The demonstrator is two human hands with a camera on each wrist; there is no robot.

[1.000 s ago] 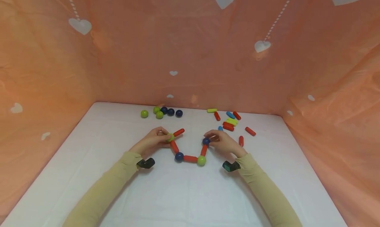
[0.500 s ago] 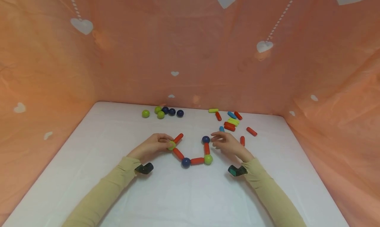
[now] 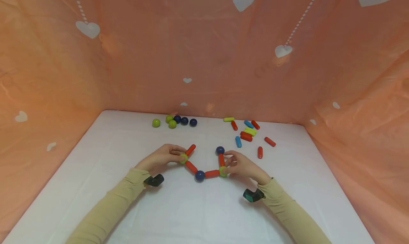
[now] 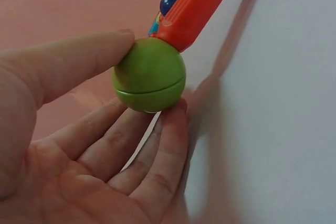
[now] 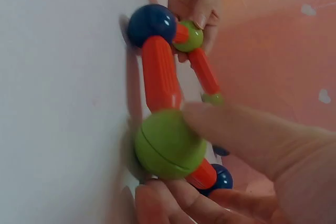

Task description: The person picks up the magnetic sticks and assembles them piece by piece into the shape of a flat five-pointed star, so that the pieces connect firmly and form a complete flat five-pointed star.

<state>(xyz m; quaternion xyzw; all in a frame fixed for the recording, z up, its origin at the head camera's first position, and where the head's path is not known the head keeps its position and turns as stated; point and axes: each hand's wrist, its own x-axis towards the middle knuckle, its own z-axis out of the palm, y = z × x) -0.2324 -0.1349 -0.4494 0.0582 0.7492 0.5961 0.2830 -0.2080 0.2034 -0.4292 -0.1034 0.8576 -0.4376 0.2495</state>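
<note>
An open chain of toy balls and red rods lies between my hands in the head view. My left hand [image 3: 163, 156] pinches the left green ball [image 4: 149, 74] between thumb and fingers; a red rod [image 3: 190, 150] sticks out from that ball. From there another red rod [image 3: 191, 167] runs to a dark blue ball [image 3: 200, 176], then a red rod [image 3: 212, 173] to the right green ball [image 5: 170, 144]. My right hand [image 3: 245, 166] grips this one with thumb and fingertips. Beyond it, a red rod [image 3: 222, 160] ends at another dark blue ball [image 3: 220, 150].
Loose green balls [image 3: 156, 122] and dark blue balls [image 3: 193, 122] sit along the table's back edge. At the back right lie several loose rods, among them a blue rod [image 3: 238, 141], a red rod [image 3: 260, 152] and a yellow rod [image 3: 228, 119]. Heart-patterned orange cloth [image 3: 211, 59] surrounds the table.
My right hand has let go of the end blue ball, moved toward me and taken the right green ball. The left green ball, still in my left hand, has shifted slightly toward me.
</note>
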